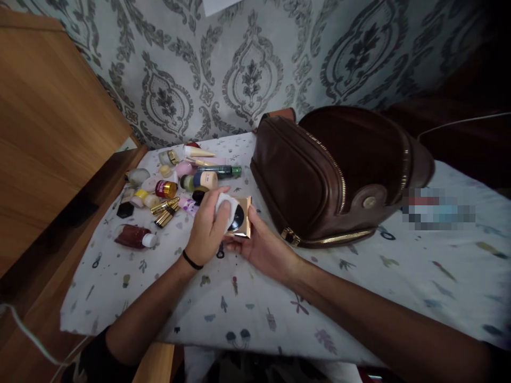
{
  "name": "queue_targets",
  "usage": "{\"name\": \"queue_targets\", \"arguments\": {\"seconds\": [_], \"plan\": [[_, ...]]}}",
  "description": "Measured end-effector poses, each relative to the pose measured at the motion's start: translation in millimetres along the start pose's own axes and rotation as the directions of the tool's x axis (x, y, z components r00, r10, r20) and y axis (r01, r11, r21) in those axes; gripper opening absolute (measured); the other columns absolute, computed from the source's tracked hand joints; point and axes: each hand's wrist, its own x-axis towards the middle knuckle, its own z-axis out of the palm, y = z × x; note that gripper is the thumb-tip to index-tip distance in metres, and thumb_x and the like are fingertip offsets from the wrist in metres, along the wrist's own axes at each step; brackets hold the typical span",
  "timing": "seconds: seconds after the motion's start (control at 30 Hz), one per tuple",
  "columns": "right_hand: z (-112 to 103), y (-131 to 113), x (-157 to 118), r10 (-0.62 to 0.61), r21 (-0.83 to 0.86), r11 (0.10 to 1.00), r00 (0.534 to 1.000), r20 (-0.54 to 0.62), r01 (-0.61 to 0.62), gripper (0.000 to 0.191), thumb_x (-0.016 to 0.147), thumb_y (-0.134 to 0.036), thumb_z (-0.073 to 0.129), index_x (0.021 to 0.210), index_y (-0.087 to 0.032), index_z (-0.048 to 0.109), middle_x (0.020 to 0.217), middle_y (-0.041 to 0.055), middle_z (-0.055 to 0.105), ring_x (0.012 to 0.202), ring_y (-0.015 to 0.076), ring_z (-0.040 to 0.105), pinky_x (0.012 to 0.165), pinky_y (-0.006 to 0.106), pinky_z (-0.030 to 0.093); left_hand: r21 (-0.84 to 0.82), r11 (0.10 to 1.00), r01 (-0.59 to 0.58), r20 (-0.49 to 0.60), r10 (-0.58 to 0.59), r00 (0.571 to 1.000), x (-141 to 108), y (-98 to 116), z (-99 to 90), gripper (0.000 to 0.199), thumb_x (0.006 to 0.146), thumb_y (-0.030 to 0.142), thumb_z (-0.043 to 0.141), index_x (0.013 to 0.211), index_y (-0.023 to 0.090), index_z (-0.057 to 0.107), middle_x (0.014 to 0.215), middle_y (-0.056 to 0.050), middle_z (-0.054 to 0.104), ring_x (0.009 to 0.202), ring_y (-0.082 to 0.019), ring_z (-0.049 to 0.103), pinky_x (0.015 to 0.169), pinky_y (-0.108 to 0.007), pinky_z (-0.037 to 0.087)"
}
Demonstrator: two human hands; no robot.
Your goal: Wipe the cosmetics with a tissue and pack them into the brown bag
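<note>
My right hand grips a square gold case by its edge, thumb on the near right side and fingers underneath. A round black part shows on the face of the case. My left hand, with a black band at the wrist, is closed on a white wad of cloth or tissue. The wad presses against the left side of the case and hides part of it. Both hands are above the patterned white tablecloth.
A big brown leather bag with gold zips stands right of my hands. To the left lie several cosmetics, among them a dark red bottle, a green bottle and a gold-lidded jar. A wooden cabinet borders the left side.
</note>
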Motion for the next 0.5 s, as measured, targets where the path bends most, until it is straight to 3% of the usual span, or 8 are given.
{"name": "queue_targets", "arguments": {"seconds": [0.1, 0.2, 0.33, 0.5], "plan": [[3.4, 0.3, 0.0, -0.052, -0.001, 0.999, 0.999, -0.01, 0.052, 0.042, 0.104, -0.05, 0.032, 0.123, -0.029, 0.062, 0.11, 0.0023, 0.073, 0.092, 0.0155, 0.068, 0.079, 0.029, 0.053, 0.198, 0.97, -0.139, 0.013, 0.139, 0.99, -7.5, -0.9, 5.0, 0.044, 0.1, 0.039, 0.039, 0.138, 0.017, 0.047, 0.147, -0.018, 0.044, 0.141, -0.028, 0.036, 0.114, -0.05, 0.031], [7.3, -0.9, -0.3, -0.067, -0.008, 0.998, 0.998, -0.006, 0.067, 0.043, 0.104, -0.049, 0.029, 0.133, -0.033, 0.057, 0.121, 0.001, 0.07, 0.104, 0.0161, 0.065, 0.09, 0.032, 0.051, 0.347, 0.908, -0.234, 0.055, 0.229, 0.972, -13.6, -3.7, 10.3, 0.053, 0.1, 0.047, 0.039, 0.143, 0.017, 0.042, 0.156, -0.021, 0.03, 0.147, -0.033, 0.023, 0.116, -0.056, 0.026], [8.2, -3.8, 0.0, -0.033, -0.006, 0.999, 0.999, -0.025, 0.033, 0.044, 0.102, -0.053, 0.034, 0.136, -0.033, 0.054, 0.12, 0.001, 0.07, 0.108, 0.0172, 0.065, 0.093, 0.034, 0.051, 0.419, 0.836, -0.355, 0.109, 0.342, 0.933, -15.3, -5.0, 12.0, 0.059, 0.098, 0.053, 0.041, 0.144, 0.017, 0.042, 0.155, -0.022, 0.031, 0.147, -0.036, 0.024, 0.115, -0.057, 0.026], [4.3, -4.6, 1.8, 0.014, 0.011, 1.0, 0.999, -0.045, -0.014, 0.049, 0.102, -0.056, 0.028, 0.124, -0.029, 0.063, 0.109, 0.0025, 0.074, 0.098, 0.0181, 0.068, 0.09, 0.036, 0.052, 0.304, 0.894, -0.33, 0.038, 0.335, 0.941, -10.6, -4.8, 4.5, 0.059, 0.098, 0.053, 0.041, 0.144, 0.017, 0.035, 0.15, -0.022, 0.037, 0.142, -0.032, 0.034, 0.113, -0.052, 0.033]]}}
